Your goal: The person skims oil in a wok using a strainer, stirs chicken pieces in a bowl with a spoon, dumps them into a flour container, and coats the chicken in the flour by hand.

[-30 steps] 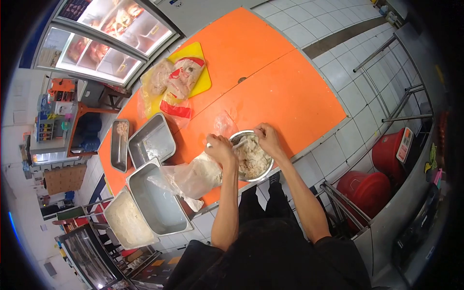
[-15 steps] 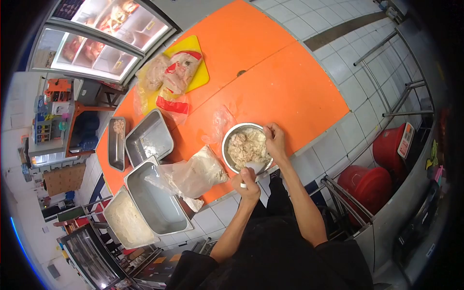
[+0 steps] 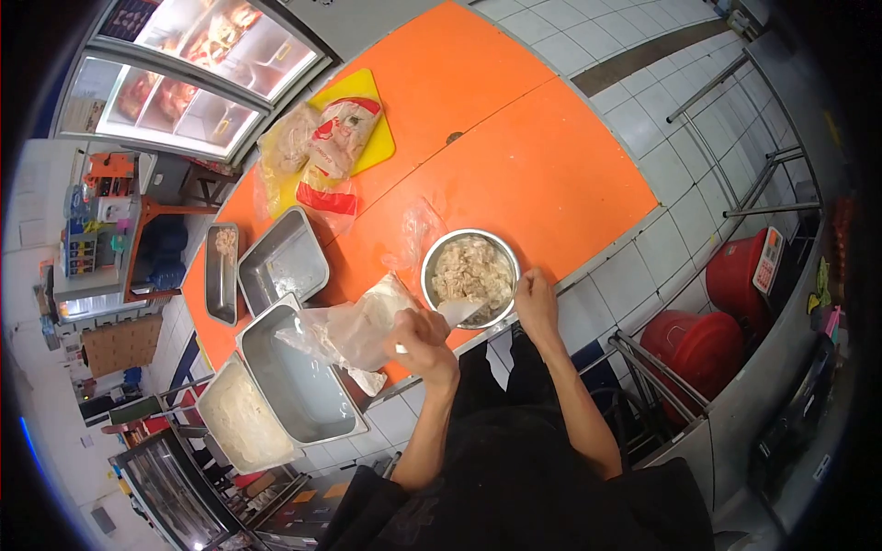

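My left hand (image 3: 423, 342) is closed around the handle of a white scraper (image 3: 457, 312), whose blade dips into the lower left of a round metal bowl (image 3: 428, 286). A lumpy, pale, floury mixture (image 3: 473, 271) fills much of the bowl. At the bowl's right rim, my right hand (image 3: 537, 298) is closed with its fingertips on the edge. Just left of the bowl lies an open plastic bag of white powder (image 3: 367, 317), partly behind my left hand. A crumpled clear bag (image 3: 418, 230) touches the bowl's upper left side.
Bagged meat (image 3: 342, 138) lies on a yellow board (image 3: 378, 151) on the orange table (image 3: 524, 165). Two metal trays (image 3: 285, 262) (image 3: 222, 289) stand at the left. Nearer are a deep pan (image 3: 308, 386) and a pan of flour (image 3: 243, 418). Red tubs (image 3: 694, 354) stand at the right.
The scraper and my left hand have swung from the bowl's bottom edge to its lower left. My right hand has moved slightly down along the right rim. The mixture's surface has shifted.
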`<state>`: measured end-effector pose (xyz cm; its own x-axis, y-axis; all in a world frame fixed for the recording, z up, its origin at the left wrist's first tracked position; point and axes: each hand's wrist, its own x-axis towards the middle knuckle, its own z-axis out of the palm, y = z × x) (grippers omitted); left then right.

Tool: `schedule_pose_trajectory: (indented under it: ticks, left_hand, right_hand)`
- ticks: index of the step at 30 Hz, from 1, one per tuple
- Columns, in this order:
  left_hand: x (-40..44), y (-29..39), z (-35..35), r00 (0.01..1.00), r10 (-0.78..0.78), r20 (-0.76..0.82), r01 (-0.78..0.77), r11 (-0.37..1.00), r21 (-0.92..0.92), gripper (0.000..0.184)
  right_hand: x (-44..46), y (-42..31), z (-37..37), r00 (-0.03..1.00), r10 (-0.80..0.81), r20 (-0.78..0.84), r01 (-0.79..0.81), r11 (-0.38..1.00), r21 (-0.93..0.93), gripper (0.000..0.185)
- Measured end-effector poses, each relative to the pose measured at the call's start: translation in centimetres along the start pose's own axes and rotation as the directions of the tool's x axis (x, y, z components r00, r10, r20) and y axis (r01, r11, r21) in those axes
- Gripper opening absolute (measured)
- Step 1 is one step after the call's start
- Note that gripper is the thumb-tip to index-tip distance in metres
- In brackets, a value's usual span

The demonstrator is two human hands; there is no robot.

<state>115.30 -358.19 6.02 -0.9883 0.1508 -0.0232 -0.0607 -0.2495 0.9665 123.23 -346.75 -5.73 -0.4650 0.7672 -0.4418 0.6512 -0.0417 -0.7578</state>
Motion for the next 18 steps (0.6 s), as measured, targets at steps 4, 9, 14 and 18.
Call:
schedule_pose_trajectory:
  ticks: [4,9,14,18]
  left_hand:
    - [3.1,0.4,1.5,0.989,0.08,-0.125,-0.086,0.995,-0.041,0.04]
    - [8.2,-3.7,4.3,0.967,0.069,-0.244,-0.06,0.997,0.042,0.034]
    - [9.5,-11.3,4.7,0.931,0.08,-0.356,0.014,0.967,0.254,0.035]
    - [12.2,-9.9,4.2,0.896,-0.408,-0.175,0.414,0.91,-0.003,0.033]
  right_hand:
    - [4.2,-1.6,0.8,0.931,-0.289,-0.224,0.284,0.957,-0.055,0.021]
    - [8.9,-3.1,2.7,0.911,-0.348,0.222,0.3,0.928,0.222,0.022]
    - [8.0,-2.6,3.5,0.924,-0.362,0.123,0.303,0.891,0.339,0.018]
    - [8.0,-2.3,4.0,0.945,-0.309,0.104,0.249,0.891,0.38,0.016]
